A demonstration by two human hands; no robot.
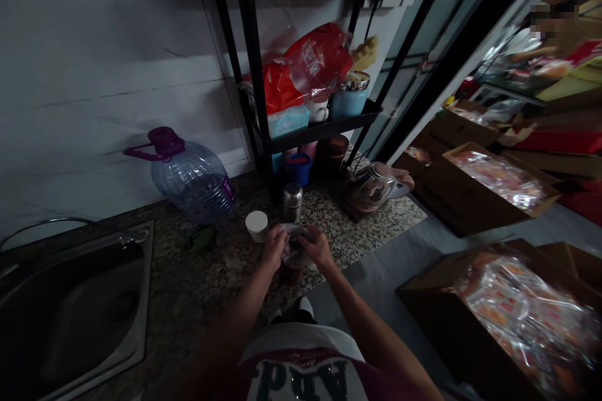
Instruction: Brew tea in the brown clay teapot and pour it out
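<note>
Between my two hands is a crinkled clear plastic bag, with something dark showing in or behind it that I cannot make out. My left hand pinches its left edge. On the other side, the fingers of my right hand are closed on the bag's upper right. Just beyond my left hand stands a small white-topped tub. A steel flask with a rounded lid is upright behind the bag. Both hands are over the front edge of the speckled stone counter.
A big water bottle stands left, near a metal sink. Behind, a black rack holds a red bag and cups. Right are a kettle and open cartons of wrapped packets. A person works far right.
</note>
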